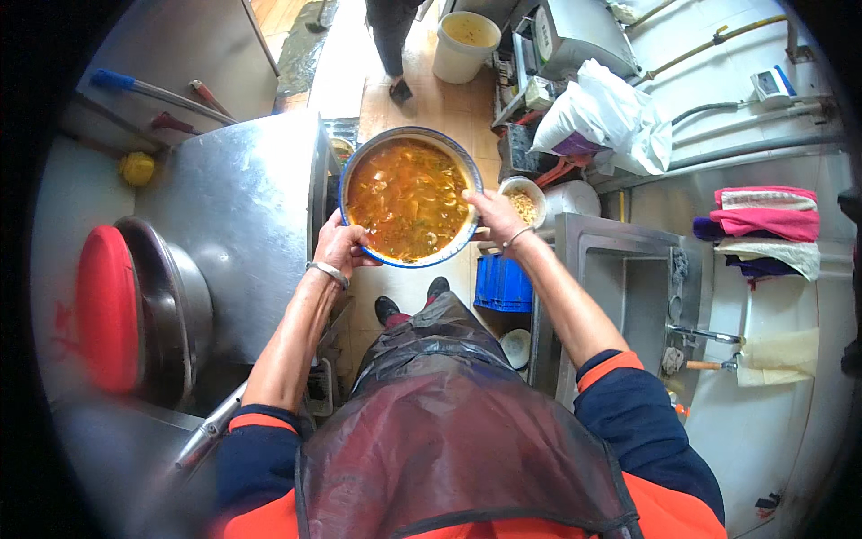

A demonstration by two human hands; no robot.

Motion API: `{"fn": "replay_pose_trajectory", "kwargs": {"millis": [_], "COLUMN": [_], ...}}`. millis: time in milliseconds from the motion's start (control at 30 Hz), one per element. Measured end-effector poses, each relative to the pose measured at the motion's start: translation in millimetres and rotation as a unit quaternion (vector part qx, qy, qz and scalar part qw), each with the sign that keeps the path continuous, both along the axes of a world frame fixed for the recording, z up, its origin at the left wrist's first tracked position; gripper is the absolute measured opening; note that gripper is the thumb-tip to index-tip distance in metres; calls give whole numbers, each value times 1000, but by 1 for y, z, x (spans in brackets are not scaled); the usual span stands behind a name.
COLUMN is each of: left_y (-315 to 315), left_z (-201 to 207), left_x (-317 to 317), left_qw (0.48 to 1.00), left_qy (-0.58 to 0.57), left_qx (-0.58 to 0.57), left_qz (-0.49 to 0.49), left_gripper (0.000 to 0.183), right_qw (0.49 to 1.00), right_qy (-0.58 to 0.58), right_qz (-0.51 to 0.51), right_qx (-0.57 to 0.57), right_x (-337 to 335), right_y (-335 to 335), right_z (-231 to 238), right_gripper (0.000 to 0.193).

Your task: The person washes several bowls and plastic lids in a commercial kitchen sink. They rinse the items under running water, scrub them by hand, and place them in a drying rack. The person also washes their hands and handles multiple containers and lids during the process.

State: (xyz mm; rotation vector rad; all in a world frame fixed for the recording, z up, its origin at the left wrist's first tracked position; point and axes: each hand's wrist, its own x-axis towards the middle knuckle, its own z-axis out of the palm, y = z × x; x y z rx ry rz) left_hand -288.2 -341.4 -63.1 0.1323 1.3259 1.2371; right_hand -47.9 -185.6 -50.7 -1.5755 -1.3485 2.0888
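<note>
A large round basin with a blue rim is held up in front of me, filled with reddish-orange soup that has pale and green pieces in it. My left hand grips the basin's lower left edge, fingers curled beneath it. On the right side, my right hand clasps the rim with the thumb on top; its other fingers are partly hidden under the basin. Both forearms reach forward over a dark plastic apron.
A steel counter stands left, near a red round lid and metal pots. To the right are a steel sink, a blue crate and a bowl of pale bits. Ahead, a white bucket stands near another person's leg.
</note>
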Motion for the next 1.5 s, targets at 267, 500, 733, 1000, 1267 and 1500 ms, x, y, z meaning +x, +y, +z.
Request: {"fn": "replay_pose_trajectory", "kwargs": {"millis": [267,500,733,1000,1267,1500], "left_y": [38,-6,-57,-48,-52,-39], "left_z": [8,-48,-114,-85,-58,-53], "left_x": [-34,-129,-176,-147,-122,-116], "left_qw": [990,839,522,510,560,556], "left_qy": [-40,463,692,703,685,705], "left_qx": [0,-148,-498,-495,-465,-437], "left_qz": [-132,243,31,-20,-24,-54], "left_gripper": [59,49,63,55,63,63], "right_qw": [999,997,998,991,862,715], "right_qy": [-15,42,24,-81,-384,-493], "right_qz": [30,-17,-22,6,327,478], "right_qx": [30,67,-49,-107,59,131], "right_x": [8,22,-9,-88,-236,-280], "right_y": [40,101,145,162,172,210], "right_z": [-32,-80,-199,-346,-435,-447], "right_gripper": [18,17,24,19,28,39]}}
